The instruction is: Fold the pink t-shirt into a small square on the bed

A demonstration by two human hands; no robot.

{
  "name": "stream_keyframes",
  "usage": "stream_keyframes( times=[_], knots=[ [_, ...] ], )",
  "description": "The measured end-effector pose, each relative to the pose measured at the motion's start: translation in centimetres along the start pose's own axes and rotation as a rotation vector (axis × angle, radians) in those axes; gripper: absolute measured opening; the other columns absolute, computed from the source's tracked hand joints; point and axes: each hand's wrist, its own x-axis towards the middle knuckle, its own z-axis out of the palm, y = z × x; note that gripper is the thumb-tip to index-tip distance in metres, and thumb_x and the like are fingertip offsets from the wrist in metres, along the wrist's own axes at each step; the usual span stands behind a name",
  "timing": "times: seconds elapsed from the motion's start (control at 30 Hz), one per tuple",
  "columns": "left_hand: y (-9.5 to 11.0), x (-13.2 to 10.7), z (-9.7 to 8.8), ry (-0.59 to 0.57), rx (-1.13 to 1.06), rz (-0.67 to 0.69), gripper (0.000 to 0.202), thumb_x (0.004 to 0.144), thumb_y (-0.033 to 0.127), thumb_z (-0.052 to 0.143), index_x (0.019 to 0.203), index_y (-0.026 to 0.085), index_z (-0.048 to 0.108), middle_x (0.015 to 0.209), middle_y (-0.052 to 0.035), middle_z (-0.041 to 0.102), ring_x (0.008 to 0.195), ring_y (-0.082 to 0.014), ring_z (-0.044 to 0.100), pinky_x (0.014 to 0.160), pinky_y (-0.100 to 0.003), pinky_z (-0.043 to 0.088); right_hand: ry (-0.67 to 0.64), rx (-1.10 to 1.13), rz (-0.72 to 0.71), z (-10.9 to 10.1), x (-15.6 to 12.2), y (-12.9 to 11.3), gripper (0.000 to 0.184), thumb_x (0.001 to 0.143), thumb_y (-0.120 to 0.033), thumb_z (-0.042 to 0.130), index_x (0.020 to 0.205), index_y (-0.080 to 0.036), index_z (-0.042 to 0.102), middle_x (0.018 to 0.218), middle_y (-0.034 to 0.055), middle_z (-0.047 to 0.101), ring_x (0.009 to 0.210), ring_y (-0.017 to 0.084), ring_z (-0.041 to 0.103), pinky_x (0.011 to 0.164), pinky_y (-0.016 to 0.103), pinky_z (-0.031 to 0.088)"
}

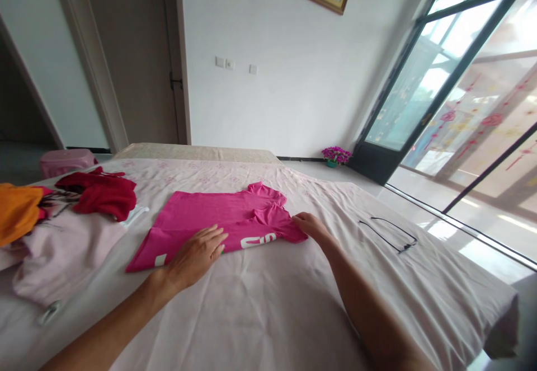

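A bright pink T-shirt (210, 209) with white lettering lies on the bed, its near side folded over lengthwise. My left hand (201, 250) rests flat on the folded part near the front edge, fingers stretched out to the right. At the shirt's right end, my right hand (309, 225) has its fingers closed at the edge by the sleeve; the fingertips are partly hidden. Both short sleeves point toward the right side, the far one crumpled.
Left of the shirt lies a heap with a red garment (111, 195), an orange garment (19, 211) and a pale pink garment (71, 253). Eyeglasses (396, 236) lie at the right on the pale bedsheet (251, 315). A pink stool (67, 162) stands beyond the heap.
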Motion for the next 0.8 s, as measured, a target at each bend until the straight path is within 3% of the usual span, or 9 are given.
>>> stream_keyframes(
  times=[0.1, 0.23, 0.5, 0.57, 0.63, 0.73, 0.8],
  knots=[
    [0.1, 0.2, 2.0, -0.014, 0.045, 0.073, 0.051, 0.099, 0.043, 0.039, 0.144, 0.023, 0.049, 0.15, -0.0071, 0.048, 0.142, -0.0231, 0.04, 0.117, -0.043, 0.031, -0.03, -0.057, 0.023, 0.4, -0.4, -0.5, 0.035, 0.081, -0.054, 0.062, 0.099, -0.025, 0.072, 0.094, 0.0046, 0.072, 0.083, 0.019, 0.064, 0.066, 0.025, 0.041],
    [-0.8, -0.4, 3.6, 0.018, 0.144, 0.12, 0.057, 0.098, 0.053, 0.035, 0.15, 0.029, 0.038, 0.156, -0.0052, 0.04, 0.145, -0.0233, 0.034, 0.118, -0.042, 0.025, 0.013, -0.098, 0.028, 0.8, -0.8, -1.0, 0.027, 0.086, -0.046, 0.057, 0.092, -0.023, 0.07, 0.095, 0.0048, 0.072, 0.087, 0.019, 0.063, 0.065, 0.025, 0.037],
    [-1.1, -0.8, 3.7, 0.02, 0.232, 0.145, 0.058, 0.098, 0.055, 0.033, 0.152, 0.033, 0.034, 0.158, -0.0051, 0.037, 0.145, -0.0237, 0.033, 0.117, -0.042, 0.023, 0.059, -0.141, 0.038, 0.2, -1.3, -0.8, 0.027, 0.09, -0.04, 0.053, 0.104, -0.023, 0.069, 0.102, 0.007, 0.072, 0.095, 0.023, 0.064, 0.072, 0.029, 0.042],
    [-1.1, -0.9, 3.7, 0.02, 0.24, 0.145, 0.057, 0.098, 0.054, 0.033, 0.152, 0.033, 0.034, 0.158, -0.0049, 0.037, 0.145, -0.0235, 0.032, 0.118, -0.041, 0.021, 0.142, -0.169, -0.071, -0.2, -1.8, -1.8, 0.029, 0.094, -0.038, 0.049, 0.11, -0.023, 0.068, 0.109, 0.0084, 0.071, 0.102, 0.024, 0.063, 0.081, 0.032, 0.044],
    [-1.0, -0.9, 3.7, 0.016, 0.243, 0.143, 0.057, 0.098, 0.054, 0.033, 0.152, 0.033, 0.034, 0.158, -0.005, 0.036, 0.146, -0.0237, 0.031, 0.118, -0.041, 0.02, 0.17, -0.166, -0.29, -0.2, -2.3, -3.5, 0.032, 0.098, -0.035, 0.044, 0.116, -0.022, 0.067, 0.117, 0.0087, 0.069, 0.11, 0.023, 0.061, 0.091, 0.033, 0.044],
    [-0.8, -0.9, 3.6, -0.006, 0.229, 0.126, 0.057, 0.099, 0.055, 0.031, 0.152, 0.033, 0.034, 0.159, -0.0053, 0.035, 0.146, -0.0242, 0.03, 0.118, -0.042, 0.02, 0.064, -0.15, -0.647, 0.7, -2.7, -6.5, 0.039, 0.101, -0.037, 0.039, 0.132, -0.023, 0.06, 0.137, 0.0086, 0.059, 0.131, 0.023, 0.049, 0.11, 0.037, 0.035],
    [-0.7, -0.9, 3.4, -0.027, 0.207, 0.115, 0.058, 0.098, 0.055, 0.03, 0.152, 0.033, 0.033, 0.159, -0.0055, 0.033, 0.147, -0.0244, 0.03, 0.118, -0.043, 0.019, -0.045, -0.183, -0.767, 1.8, -2.6, -8.0, 0.049, 0.102, -0.043, 0.038, 0.145, -0.023, 0.047, 0.151, 0.0088, 0.045, 0.143, 0.024, 0.033, 0.118, 0.042, 0.024]
  ],
)
